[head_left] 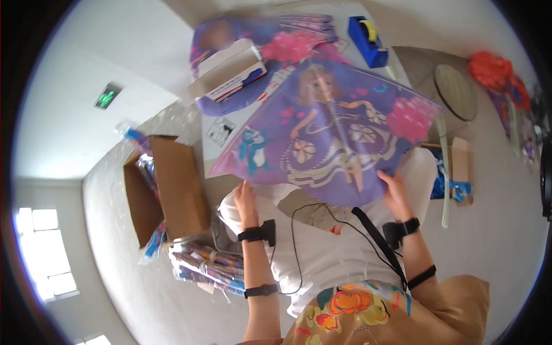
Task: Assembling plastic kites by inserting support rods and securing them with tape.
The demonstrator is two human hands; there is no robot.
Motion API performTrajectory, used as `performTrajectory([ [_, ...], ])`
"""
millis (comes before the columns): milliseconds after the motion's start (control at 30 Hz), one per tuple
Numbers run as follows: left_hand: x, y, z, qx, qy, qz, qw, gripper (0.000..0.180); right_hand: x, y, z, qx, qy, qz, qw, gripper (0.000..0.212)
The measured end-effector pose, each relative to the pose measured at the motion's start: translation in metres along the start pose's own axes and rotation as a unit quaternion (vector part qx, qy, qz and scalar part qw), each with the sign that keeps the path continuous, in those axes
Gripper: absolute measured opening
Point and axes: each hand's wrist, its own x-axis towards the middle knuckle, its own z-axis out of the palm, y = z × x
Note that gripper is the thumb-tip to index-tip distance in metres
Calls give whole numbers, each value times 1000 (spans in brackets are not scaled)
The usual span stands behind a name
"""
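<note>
A purple kite point(270, 155) printed with a doll-like figure in a wide dress, pink flowers and a small blue animal is spread over the near part of the table and my lap. My left hand point(246, 202) pinches its lower left edge; the fingertips are partly behind the sheet. On the lower right edge my right hand point(397, 192) is closed, with the thumb on top and the other fingers mostly hidden beneath. The kite's upper part overlaps more purple kite sheets point(293, 46) lying on the table.
On the white table point(215, 155) are an open white carton point(233, 66) and a blue tape dispenser point(368, 43). Left stands a cardboard box point(184, 190), with wrapped bundles point(210, 264) beside it. To the right are a round stool point(455, 92) and another box point(462, 167). A black cable point(295, 241) crosses my lap.
</note>
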Motion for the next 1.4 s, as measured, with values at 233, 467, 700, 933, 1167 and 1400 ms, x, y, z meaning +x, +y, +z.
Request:
performTrajectory([
  [233, 6, 1, -1, -377, 13, -166, 911, 45, -45, -51, -29, -40, -1, -68, 997, 45],
  [467, -9, 20, -1, -351, -51, 4, 935, 27, -64, -51, -55, -66, 25, -105, 992, 42],
  [700, -99, 98, 4, -303, -76, 164, 936, 23, -64, -34, -60, -169, 21, -148, 974, 38],
  [933, -160, 141, -2, -265, -15, 262, 928, 17, -63, -31, -41, -196, 18, -183, 963, 30],
  [1167, -246, 173, 37, 226, 35, 643, 731, 27, -96, -15, 46, -243, -46, -249, 936, 17],
  [1400, -306, 127, 72, 274, -103, 655, 696, 60, -111, 0, 102, -175, -70, -207, 960, 13],
])
